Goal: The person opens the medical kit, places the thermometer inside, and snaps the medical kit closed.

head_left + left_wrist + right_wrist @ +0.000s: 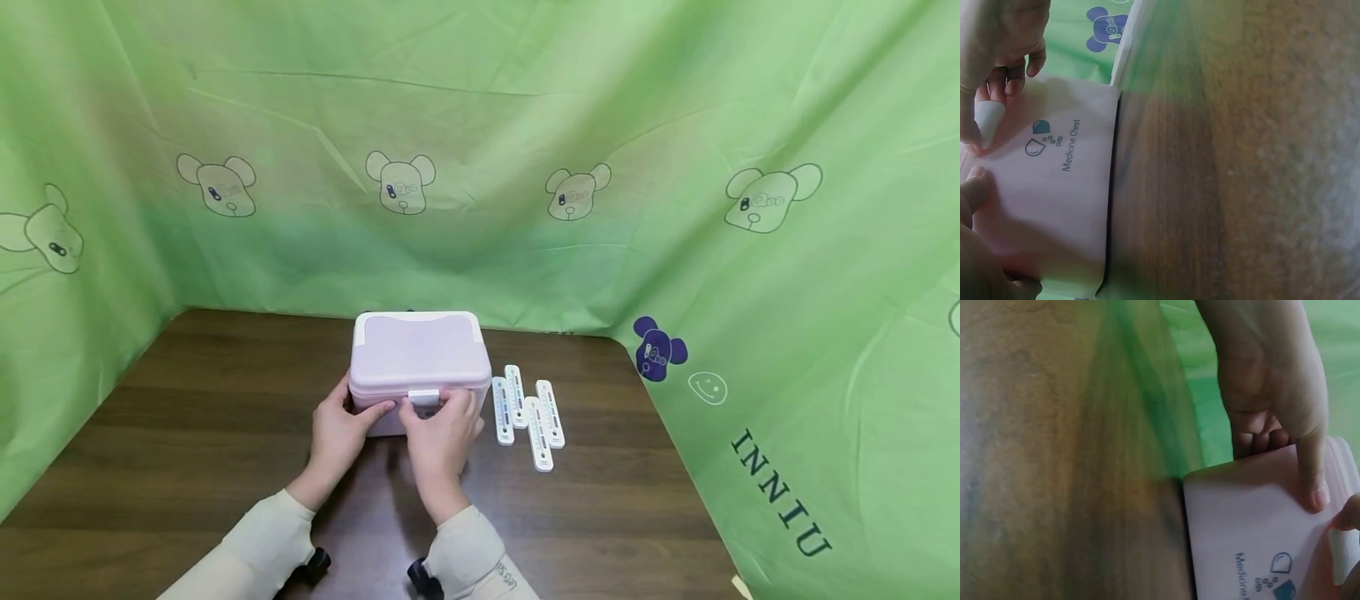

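Observation:
A pale pink medicine chest (420, 354) stands on the table with its lid down and a white latch (423, 398) at the front. My left hand (337, 432) grips its left side, thumb on the front face and fingers round the corner, as the right wrist view shows. At the latch, my right hand (442, 437) has thumb and fingers on either side, pinching it. "Medicine Chest" lettering and a capsule drawing (1044, 140) mark the front in the left wrist view.
Several slim white strips (538, 433) with printed markings lie just right of the chest. Behind the dark wooden table (225, 400) hangs a green curtain (480, 250) with bear drawings, and it also runs along both sides.

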A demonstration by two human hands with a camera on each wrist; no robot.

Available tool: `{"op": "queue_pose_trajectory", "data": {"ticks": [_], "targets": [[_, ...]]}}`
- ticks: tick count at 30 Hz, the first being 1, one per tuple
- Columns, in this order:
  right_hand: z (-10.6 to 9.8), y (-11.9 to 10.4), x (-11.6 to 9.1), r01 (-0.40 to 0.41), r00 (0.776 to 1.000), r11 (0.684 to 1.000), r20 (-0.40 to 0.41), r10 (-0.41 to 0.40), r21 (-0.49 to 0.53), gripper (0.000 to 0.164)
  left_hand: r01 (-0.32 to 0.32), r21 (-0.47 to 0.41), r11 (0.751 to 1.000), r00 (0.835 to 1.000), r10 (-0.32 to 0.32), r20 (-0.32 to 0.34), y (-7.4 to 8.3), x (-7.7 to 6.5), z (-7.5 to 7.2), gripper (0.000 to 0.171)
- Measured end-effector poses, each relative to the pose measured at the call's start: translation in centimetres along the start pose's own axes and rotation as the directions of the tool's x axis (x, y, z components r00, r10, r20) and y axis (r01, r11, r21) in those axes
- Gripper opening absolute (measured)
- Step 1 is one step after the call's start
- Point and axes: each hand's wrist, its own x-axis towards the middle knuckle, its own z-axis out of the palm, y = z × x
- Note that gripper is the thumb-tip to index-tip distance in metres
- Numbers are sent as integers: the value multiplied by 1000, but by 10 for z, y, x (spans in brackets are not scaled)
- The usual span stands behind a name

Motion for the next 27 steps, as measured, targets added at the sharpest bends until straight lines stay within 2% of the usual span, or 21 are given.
{"op": "queue_pose_trajectory", "data": {"ticks": [7,17,27], "targets": [[-6,-8,5,-16,997,998,74,21,-64,55,-13,35,999,1000,14,-23,1,0,-3,88],[-10,-2,4,-9,998,998,68,14,-64,53,-21,35,999,1000,21,-12,0,-2,1,88],[-6,-1,-1,7,1000,1000,18,-7,-28,53,-32,25,999,999,32,-8,-3,-3,1,86]]}}
